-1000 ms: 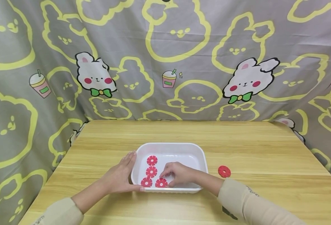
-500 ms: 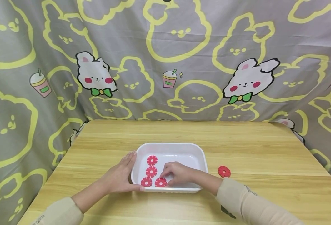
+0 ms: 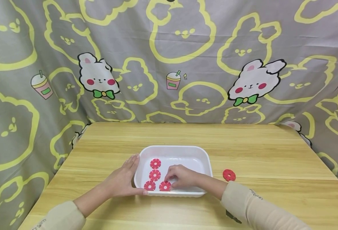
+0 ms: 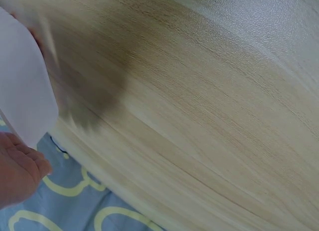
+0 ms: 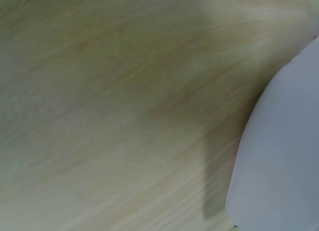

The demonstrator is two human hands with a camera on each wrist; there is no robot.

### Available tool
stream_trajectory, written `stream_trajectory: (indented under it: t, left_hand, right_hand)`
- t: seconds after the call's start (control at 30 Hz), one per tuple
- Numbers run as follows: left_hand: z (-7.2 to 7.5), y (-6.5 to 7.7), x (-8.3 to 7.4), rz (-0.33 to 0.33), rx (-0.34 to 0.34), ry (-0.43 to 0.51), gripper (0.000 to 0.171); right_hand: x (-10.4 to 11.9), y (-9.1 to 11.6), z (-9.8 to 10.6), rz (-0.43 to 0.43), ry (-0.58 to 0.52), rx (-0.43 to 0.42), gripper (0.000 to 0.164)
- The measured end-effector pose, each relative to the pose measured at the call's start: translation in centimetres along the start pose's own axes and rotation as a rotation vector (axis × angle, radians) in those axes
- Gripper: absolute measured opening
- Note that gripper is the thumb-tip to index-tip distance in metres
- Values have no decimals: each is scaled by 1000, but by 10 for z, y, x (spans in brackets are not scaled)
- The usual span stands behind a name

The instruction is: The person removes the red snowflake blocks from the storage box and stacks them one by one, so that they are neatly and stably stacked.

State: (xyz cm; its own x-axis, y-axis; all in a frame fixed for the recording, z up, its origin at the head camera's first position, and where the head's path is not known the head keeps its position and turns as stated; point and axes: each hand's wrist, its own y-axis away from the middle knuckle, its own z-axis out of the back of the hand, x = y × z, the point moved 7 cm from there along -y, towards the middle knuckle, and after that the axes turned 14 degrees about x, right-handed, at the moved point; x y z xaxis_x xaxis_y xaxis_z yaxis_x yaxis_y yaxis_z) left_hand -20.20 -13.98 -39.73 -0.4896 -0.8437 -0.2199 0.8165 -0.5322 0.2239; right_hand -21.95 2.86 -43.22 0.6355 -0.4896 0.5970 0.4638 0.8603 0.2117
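In the head view a white plastic basin (image 3: 174, 147) sits on the table, with several red notched interlocking discs flat inside. One disc (image 3: 155, 164), a second disc (image 3: 154, 175) and a third disc (image 3: 149, 186) line its left side. My left hand (image 3: 123, 183) spans the basin's near left corner, fingers straight along the left wall and thumb along the near rim. Inside the basin, my right hand (image 3: 183, 177) pinches the edge of the front disc (image 3: 165, 186) between curled fingers and thumb. Both wrist views show mostly tabletop and the basin's outer wall (image 5: 279, 151).
Another red disc (image 3: 229, 175) lies on the wooden table (image 3: 258, 143), right of the basin and beyond the right sleeve (image 3: 240, 198). A grey patterned curtain (image 3: 134, 41) hangs behind the table and along its sides.
The front disc shifts slightly left, then slightly back right, together with the right hand's fingertips. The left hand and the basin stay in place.
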Motion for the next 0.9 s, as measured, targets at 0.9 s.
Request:
stream_trajectory:
  t: [0.9]
  left_hand:
    - [0,0,0,13,5,7,119]
  right_hand:
    - [-15,34,36,-26,-215,-331,23]
